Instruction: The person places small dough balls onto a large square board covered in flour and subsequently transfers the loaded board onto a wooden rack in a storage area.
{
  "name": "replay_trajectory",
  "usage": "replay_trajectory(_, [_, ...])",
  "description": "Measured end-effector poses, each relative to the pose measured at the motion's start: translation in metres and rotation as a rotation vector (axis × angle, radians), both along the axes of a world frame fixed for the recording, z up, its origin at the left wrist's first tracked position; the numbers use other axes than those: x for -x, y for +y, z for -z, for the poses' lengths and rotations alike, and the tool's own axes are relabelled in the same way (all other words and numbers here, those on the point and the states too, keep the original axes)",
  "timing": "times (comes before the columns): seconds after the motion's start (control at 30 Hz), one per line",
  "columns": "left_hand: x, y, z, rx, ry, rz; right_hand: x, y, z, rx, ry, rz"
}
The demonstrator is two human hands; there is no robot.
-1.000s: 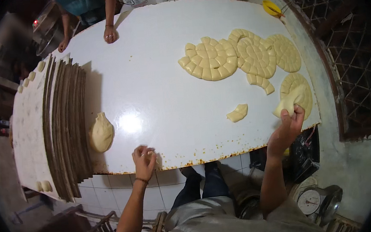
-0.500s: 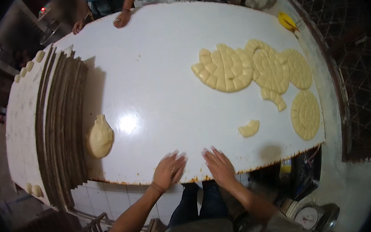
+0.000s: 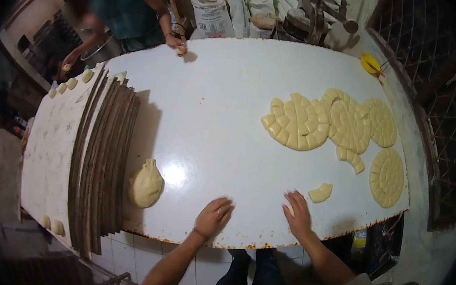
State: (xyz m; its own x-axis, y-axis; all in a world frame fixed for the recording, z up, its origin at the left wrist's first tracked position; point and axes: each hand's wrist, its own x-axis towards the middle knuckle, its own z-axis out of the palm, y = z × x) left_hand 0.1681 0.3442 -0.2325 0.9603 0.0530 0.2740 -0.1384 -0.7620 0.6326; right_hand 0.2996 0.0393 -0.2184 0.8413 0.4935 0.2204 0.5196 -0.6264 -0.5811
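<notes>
Four scored dough discs [image 3: 386, 177], one dough lump [image 3: 145, 184], one small cut dough piece [image 3: 320, 192], one yellow bowl [image 3: 370, 65].

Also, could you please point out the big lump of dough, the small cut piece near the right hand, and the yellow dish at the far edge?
lump of dough [image 3: 145, 184], head view, middle of its rounded top.
small cut piece [image 3: 321, 192], head view, its centre.
yellow dish [image 3: 370, 64], head view, its rim.

Left hand [image 3: 213, 216] and right hand [image 3: 298, 215] lie palms down, fingers spread
</notes>
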Motion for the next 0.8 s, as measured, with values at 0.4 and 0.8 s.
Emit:
replay_trajectory(0.4, [-0.047,-0.028,-0.006,0.117,-0.060,-0.160,0.007,0.044,0.000,0.004,-0.125,-0.023])
replay_trajectory(0.8, [-0.001,-0.038,0.001,0.028,0.031,0.076,0.047,0.019,0.006,0.013,0.049,-0.195])
